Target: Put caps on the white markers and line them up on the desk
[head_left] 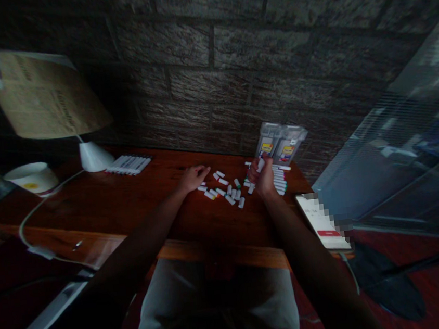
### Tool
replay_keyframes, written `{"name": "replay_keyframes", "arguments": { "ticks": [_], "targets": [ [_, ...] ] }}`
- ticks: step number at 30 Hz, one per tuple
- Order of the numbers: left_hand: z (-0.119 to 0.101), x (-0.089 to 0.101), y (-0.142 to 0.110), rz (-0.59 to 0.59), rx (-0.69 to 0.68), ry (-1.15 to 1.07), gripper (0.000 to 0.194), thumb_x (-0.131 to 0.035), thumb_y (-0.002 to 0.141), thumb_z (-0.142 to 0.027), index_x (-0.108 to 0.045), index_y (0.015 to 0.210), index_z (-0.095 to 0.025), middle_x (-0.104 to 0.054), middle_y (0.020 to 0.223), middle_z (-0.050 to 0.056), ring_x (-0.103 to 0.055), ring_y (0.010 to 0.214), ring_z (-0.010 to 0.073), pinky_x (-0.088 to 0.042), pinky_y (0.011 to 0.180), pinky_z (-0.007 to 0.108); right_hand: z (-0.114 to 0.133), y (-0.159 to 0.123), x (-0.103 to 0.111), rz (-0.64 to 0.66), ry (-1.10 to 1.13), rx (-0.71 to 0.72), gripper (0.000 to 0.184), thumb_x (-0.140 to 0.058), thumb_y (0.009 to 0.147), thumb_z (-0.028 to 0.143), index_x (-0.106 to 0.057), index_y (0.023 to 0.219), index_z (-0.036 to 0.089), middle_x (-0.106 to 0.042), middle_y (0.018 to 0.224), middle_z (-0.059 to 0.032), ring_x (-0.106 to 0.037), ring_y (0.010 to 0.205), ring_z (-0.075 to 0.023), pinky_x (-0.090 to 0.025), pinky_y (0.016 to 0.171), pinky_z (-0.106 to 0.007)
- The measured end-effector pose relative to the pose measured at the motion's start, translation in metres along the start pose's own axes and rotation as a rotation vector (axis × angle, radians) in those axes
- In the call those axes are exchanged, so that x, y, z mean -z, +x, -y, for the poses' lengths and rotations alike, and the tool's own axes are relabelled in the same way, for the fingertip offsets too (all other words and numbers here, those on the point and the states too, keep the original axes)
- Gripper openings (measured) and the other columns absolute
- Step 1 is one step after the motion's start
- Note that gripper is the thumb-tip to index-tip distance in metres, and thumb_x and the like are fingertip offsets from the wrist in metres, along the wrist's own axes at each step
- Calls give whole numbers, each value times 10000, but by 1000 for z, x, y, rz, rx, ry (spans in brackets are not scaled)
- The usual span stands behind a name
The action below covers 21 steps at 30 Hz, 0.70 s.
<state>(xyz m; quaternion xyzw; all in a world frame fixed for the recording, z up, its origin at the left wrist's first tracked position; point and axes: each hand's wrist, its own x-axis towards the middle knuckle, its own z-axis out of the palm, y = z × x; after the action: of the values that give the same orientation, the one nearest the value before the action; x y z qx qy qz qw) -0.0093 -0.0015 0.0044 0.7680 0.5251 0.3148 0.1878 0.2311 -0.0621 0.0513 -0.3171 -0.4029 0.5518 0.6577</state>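
Note:
My left hand (194, 179) rests on the wooden table with its fingers stretched out, beside scattered white marker caps (230, 199) with coloured ends. It appears to hold nothing. At the right, my right hand (263, 177) is closed around a white marker (261, 165), only partly visible between thumb and fingers. Below and behind that hand lies a row of white markers (280, 181) with coloured ends, partly hidden by it. Two clear plastic marker cases (290, 144) with yellow labels lean near the wall behind my right hand.
A lamp (97, 157), a paper cup (35, 178) and a row of white markers (130, 164) occupy the table's left side. A phone (319, 222) lies at the right edge with a cable. The brick wall (196, 93) bounds the back.

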Motion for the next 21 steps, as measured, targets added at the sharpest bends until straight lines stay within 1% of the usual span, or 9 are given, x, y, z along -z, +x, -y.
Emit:
{"name": "replay_keyframes", "arguments": {
  "ticks": [4, 8, 11, 14, 18, 20, 21],
  "targets": [
    [1, -1, 1, -6, -3, -3, 416, -443, 957, -487, -737, 973, -194, -757, 1058, 67, -687, 979, 225, -487, 905, 292, 0, -1, -1, -7, 4, 6, 552, -496, 833, 694, -308, 584, 238, -236, 416, 94, -174, 329, -62, -132, 313, -205],
    [2, -1, 1, -13, -7, -8, 400, -450, 955, -484, -738, 960, -206, -759, 1060, 59, -682, 1003, 224, -484, 904, 286, 0, -2, -4, 13, -7, 10, 529, -487, 848, 668, -326, 587, 237, -239, 410, 94, -172, 330, -62, -131, 314, -203],
    [1, -1, 0, -10, 7, -5, 406, -449, 953, -483, -740, 944, -201, -762, 1026, 60, -688, 970, 225, -488, 885, 289, -1, -1, -4, -16, -23, 23, 538, -478, 856, 692, -343, 603, 237, -250, 425, 93, -185, 334, -65, -140, 310, -206],
    [0, 0, 0, -1, 3, -10, 418, -443, 956, -479, -742, 953, -186, -760, 1016, 70, -692, 952, 229, -490, 877, 294, -7, 1, -2, -47, -69, 81, 556, -500, 843, 736, -399, 632, 232, -248, 445, 96, -213, 350, -67, -180, 315, -209],
    [0, 0, 0, -8, 5, -4, 425, -446, 955, -490, -746, 969, -190, -758, 1034, 67, -691, 962, 231, -492, 886, 294, -17, 4, 1, -72, -209, 210, 528, -579, 796, 749, -533, 747, 226, -377, 506, 79, -323, 404, -75, -267, 354, -209],
    [1, -1, 0, -11, 13, -6, 421, -448, 951, -494, -746, 970, -197, -759, 1040, 62, -690, 963, 230, -491, 893, 295, -19, 4, 1, -88, -279, 244, 502, -594, 794, 733, -577, 821, 233, -408, 531, 78, -341, 422, -76, -271, 367, -206],
    [2, -1, 1, -10, 17, -12, 421, -448, 949, -497, -745, 972, -200, -760, 1038, 60, -690, 963, 230, -492, 894, 297, -19, 3, 0, -85, -303, 251, 490, -592, 800, 724, -588, 853, 237, -399, 530, 83, -335, 423, -75, -265, 370, -205]
  ]
}}
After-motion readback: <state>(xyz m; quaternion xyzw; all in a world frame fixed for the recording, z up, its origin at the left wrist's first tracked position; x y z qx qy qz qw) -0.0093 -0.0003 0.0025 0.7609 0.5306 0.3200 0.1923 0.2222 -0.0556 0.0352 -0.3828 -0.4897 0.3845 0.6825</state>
